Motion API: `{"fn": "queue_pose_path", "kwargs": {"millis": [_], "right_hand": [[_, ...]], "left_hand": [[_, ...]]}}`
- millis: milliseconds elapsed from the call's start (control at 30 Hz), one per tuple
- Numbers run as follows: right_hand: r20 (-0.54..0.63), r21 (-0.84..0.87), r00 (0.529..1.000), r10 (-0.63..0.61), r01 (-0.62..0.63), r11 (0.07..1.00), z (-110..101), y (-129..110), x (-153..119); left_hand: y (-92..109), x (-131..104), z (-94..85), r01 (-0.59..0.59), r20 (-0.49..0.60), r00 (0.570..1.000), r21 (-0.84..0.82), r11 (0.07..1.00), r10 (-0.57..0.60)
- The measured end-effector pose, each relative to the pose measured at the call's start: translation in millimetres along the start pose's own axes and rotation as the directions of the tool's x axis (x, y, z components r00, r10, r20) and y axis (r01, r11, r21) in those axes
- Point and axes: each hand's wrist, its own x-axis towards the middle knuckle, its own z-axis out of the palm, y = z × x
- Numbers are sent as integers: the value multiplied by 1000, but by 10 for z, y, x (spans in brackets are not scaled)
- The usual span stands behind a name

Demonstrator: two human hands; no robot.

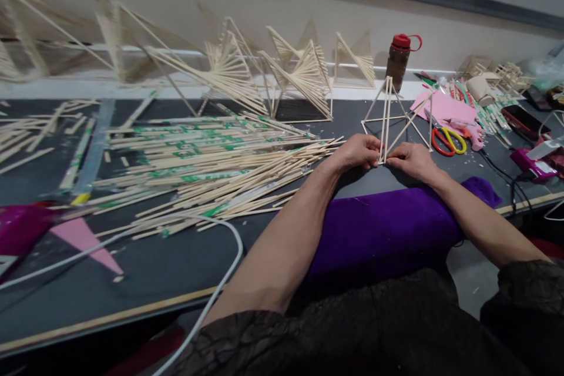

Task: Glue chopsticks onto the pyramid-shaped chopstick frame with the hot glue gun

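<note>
Both our left hand (363, 151) and right hand (412, 160) pinch the near bottom corner of the wooden stick frame (389, 100) — it stands on the dark table (176, 264), near the red-capped bottle (399, 64). We should press softly — hold the ends still.

I monitor one open, angular frame (386, 107) of slender pale wooden sticks (385, 123), standing upright on the dark tabletop (176, 264); two near-parallel sticks rise from its near corner to the apex.

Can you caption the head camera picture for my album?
Left hand and right hand at a stick frame's foot.
</note>
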Motion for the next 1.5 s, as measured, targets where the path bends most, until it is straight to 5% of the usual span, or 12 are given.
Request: {"fn": "queue_pose_path", "kwargs": {"millis": [900,1500], "right_hand": [[-7,21,1000,31,-30,999,18,-15,39],[1,-33,996,94,-94,995,6,-99,30]], "left_hand": [[69,-27,-3,-8,51,999,100,995,3],[15,52,41,18,-23,1000,172,985,-14]]}}
